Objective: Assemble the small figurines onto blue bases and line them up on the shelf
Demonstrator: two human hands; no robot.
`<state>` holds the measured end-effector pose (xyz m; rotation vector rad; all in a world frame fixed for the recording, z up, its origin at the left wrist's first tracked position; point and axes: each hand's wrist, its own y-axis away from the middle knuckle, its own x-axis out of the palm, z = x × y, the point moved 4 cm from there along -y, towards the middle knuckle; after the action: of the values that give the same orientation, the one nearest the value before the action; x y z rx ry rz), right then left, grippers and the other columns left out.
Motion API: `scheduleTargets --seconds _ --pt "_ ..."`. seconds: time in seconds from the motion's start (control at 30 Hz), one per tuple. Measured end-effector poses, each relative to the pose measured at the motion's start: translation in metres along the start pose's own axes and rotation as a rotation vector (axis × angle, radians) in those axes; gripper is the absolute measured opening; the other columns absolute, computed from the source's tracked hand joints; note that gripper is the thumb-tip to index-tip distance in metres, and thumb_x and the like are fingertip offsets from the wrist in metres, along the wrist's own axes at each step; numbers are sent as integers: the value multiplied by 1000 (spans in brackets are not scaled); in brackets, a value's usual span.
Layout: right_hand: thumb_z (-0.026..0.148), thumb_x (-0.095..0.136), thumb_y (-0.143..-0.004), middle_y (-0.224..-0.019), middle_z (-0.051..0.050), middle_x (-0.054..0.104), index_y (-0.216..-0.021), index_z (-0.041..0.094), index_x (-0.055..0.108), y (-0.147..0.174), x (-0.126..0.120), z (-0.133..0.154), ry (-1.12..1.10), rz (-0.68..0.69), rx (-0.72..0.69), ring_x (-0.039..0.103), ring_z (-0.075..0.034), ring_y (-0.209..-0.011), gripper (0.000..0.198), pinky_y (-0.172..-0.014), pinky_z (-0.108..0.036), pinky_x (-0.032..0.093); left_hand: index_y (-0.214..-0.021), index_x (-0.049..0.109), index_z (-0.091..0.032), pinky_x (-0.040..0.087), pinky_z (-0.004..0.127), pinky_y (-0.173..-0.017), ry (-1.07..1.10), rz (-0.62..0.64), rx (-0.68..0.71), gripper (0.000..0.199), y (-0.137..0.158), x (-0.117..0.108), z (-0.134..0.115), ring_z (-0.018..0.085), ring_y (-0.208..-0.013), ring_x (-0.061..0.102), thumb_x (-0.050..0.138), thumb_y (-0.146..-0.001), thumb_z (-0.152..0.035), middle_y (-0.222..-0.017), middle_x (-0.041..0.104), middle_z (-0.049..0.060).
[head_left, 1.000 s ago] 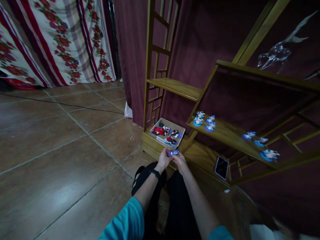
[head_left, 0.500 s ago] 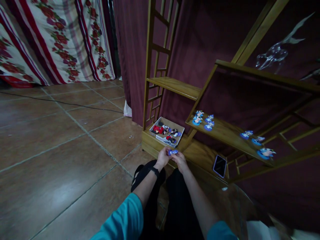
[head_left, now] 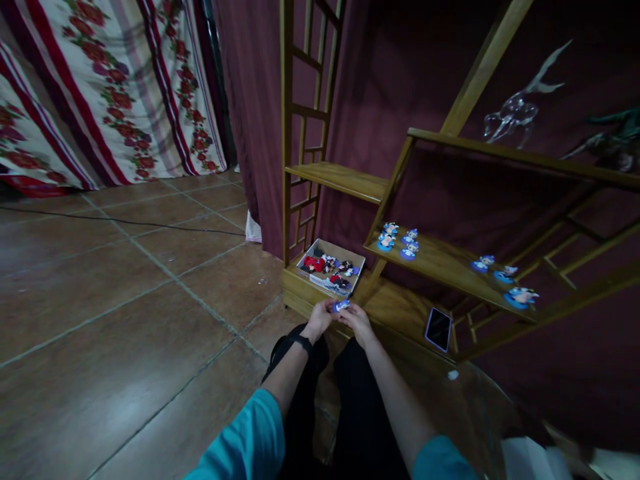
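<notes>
Between my two hands, above my knees, is a small purple and white figurine (head_left: pixel 341 306). The fingers of my left hand (head_left: pixel 321 319) close on its left side, and those of my right hand (head_left: pixel 358 321) pinch its right side. Just beyond them, a shallow cardboard box (head_left: pixel 361 264) holds several figurines in red, black and white. More figurines stand on the wooden shelf (head_left: pixel 440 261) to the right: a group at its left end, including a purple-based figurine (head_left: pixel 409 250), and 3 near its right end, among them a blue-based figurine (head_left: pixel 521 297).
A dark-screened tablet or phone (head_left: pixel 439 329) lies on the shelf unit's low base (head_left: pixel 400 305). Higher up stands a clear glass animal ornament (head_left: pixel 513 115). A black cable (head_left: pixel 125 221) crosses the tiled floor at left. Dark curtains (head_left: pixel 250 127) hang beside the unit.
The view has shifted slightly, so the shelves appear further left. Both hands keep hold of the figurine, which has turned a little between the fingers.
</notes>
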<state>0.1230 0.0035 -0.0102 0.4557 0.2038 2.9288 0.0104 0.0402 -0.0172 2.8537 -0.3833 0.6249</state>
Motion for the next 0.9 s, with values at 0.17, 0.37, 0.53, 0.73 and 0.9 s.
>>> scheduleTargets --seconds 0.17,0.37,0.53,0.73,0.9 --pt "34 71 -61 -83 -5 67 -86 17 61 -2 -4 -2 -72 12 -10 64 -17 -71 32 -73 -33 50 -86 65 -9 40 19 -55 -56 73 -41 30 3 2 -5 9 -56 54 68 -57 -6 -69 64 3" --pt "28 72 -60 -83 -5 67 -91 17 61 2 -3 3 -108 67 -33 65 -18 -71 34 -79 -37 49 -93 62 -11 45 22 -61 72 -23 -89 36 5 0 -5 11 -61 58 71 -58 -7 -73 64 5" --pt "27 74 -57 -89 -5 66 -94 18 61 0 -4 3 -122 41 -45 64 -19 -80 40 -80 -37 49 -90 63 -10 47 22 -64 138 3 -139 28 8 3 -8 11 -64 60 68 -63 -6 -74 65 8" --pt "31 73 -58 -92 -6 66 -98 19 62 -2 -4 3 -91 61 -30 62 -17 -79 43 -77 -34 48 -89 64 -9 48 23 -68 216 84 -187 23 7 7 -10 12 -67 61 65 -67 -5 -79 66 10" --pt "33 71 -59 -95 -6 66 -96 19 63 2 0 7 -49 81 -36 61 -17 -82 41 -75 -32 47 -88 65 -9 48 25 -71 231 92 -223 19 9 8 -10 12 -69 61 63 -69 -7 -79 66 11"
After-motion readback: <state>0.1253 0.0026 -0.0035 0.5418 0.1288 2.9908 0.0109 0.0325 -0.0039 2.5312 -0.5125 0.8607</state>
